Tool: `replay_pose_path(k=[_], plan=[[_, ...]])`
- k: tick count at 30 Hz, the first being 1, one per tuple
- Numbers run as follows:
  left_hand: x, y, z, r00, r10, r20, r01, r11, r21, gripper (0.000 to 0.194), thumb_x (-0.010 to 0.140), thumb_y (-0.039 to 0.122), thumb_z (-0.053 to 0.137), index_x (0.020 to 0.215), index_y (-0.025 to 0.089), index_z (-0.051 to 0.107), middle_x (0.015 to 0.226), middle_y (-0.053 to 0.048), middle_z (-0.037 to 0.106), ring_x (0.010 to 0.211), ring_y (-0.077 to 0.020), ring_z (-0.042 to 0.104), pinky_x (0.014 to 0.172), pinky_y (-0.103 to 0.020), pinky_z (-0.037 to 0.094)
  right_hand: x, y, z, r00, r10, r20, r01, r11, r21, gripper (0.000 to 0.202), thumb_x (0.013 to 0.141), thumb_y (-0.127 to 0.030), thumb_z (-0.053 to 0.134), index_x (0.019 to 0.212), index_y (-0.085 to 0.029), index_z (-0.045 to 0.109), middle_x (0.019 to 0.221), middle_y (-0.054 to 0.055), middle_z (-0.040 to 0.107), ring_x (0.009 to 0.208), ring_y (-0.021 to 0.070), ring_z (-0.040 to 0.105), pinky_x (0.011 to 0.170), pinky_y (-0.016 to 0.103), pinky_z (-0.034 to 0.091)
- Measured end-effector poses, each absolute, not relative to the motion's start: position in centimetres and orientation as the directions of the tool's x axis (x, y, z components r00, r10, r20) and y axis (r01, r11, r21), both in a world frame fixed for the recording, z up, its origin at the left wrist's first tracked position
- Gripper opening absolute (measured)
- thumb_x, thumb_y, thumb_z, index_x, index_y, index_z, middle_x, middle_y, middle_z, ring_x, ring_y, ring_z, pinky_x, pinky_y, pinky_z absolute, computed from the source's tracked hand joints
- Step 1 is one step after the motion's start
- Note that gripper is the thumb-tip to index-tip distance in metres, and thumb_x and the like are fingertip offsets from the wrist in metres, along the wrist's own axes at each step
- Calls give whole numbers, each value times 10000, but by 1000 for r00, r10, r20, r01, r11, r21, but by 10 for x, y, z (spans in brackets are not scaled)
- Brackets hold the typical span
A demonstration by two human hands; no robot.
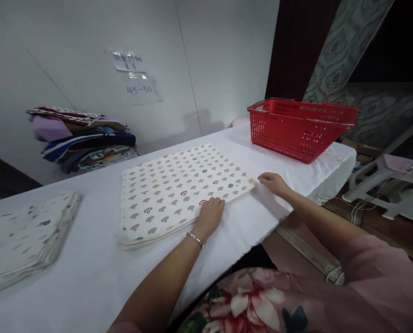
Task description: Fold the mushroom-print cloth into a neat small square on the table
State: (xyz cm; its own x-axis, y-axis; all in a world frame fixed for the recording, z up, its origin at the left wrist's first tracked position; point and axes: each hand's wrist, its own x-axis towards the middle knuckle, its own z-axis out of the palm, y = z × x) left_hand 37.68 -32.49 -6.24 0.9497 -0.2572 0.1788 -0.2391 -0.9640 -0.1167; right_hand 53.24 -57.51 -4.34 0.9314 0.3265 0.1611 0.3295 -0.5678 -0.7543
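Observation:
A folded white cloth (178,185) printed with grey mushroom shapes and some coloured ones lies flat on the white-covered table, several layers showing at its front edge. My left hand (211,213), with a bracelet at the wrist, rests on the cloth near that front edge. Its fingers lie flat on the fabric and the thumb is hidden. Just beyond the cloth's right corner is my right hand (273,183), fingers stretched out toward the cloth with a small gap between. I see nothing held in it.
At the left lies another folded stack of similar printed cloth (26,236). A red plastic basket (290,132) stands at the right back. Folded fabrics (84,138) are piled behind the table, by a wall with paper notes (139,90). A plastic stool (394,180) is at the far right.

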Motion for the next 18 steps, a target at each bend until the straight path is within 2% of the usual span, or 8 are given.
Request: replay_pose_path(k=[1, 3, 5, 9, 14, 16, 18], plan=[[377, -325, -63, 948, -258, 185, -240, -964, -114, 290, 854, 52, 378, 1082, 154, 524, 1010, -84, 558, 933, -215, 488, 761, -349, 397, 535, -575, -39, 965, 264, 1, 156, -568, -808, 118, 815, -242, 541, 800, -156, 621, 821, 65, 698, 707, 166, 647, 647, 279, 523], [377, -325, -63, 945, -259, 199, -242, -964, -105, 296, 850, 45, 377, 1080, 156, 527, 1004, -82, 558, 927, -215, 489, 754, -347, 396, 537, -572, -31, 940, 218, -263, -107, -543, -833, 154, 836, -273, 545, 784, -136, 594, 780, 75, 692, 596, 134, 628, 560, 246, 509], [377, -325, -64, 943, -257, 212, -243, -966, -90, 299, 842, 36, 382, 1073, 155, 531, 997, -81, 559, 921, -218, 491, 751, -351, 395, 537, -565, -24, 890, 224, -398, -225, -544, -808, 210, 846, -321, 557, 767, -127, 578, 727, 72, 680, 524, 115, 600, 514, 236, 497], [375, -326, -66, 943, -238, 233, -236, -971, -37, 272, 851, 56, 397, 1061, 163, 534, 988, -79, 562, 923, -220, 489, 760, -356, 392, 534, -552, -19, 835, 241, -495, -237, -654, -718, 331, 812, -409, 605, 651, -125, 549, 553, 33, 600, 428, 96, 525, 439, 218, 440], [368, -328, -67, 943, -246, 226, -251, -968, -3, 146, 876, 120, 419, 950, 160, 538, 934, -73, 567, 893, -203, 487, 732, -332, 383, 544, -551, -33, 789, 357, -500, -78, -749, -657, 418, 786, -431, 596, 499, -167, 447, 411, -15, 434, 349, 63, 362, 349, 196, 262], [368, -328, -70, 935, -250, 250, -253, -967, -20, 142, 863, 116, 430, 963, 153, 524, 937, -74, 560, 900, -203, 483, 726, -328, 377, 553, -552, -41, 786, 387, -482, -62, -726, -685, 383, 751, -430, 612, 514, -189, 431, 424, -24, 424, 352, 67, 345, 351, 205, 268], [368, -327, -72, 931, -251, 266, -248, -968, -44, 147, 846, 106, 439, 966, 145, 513, 938, -77, 553, 897, -206, 480, 715, -327, 372, 558, -552, -47, 801, 379, -464, -66, -714, -697, 359, 738, -436, 603, 517, -209, 433, 453, 3, 460, 379, 98, 420, 374, 229, 343]])
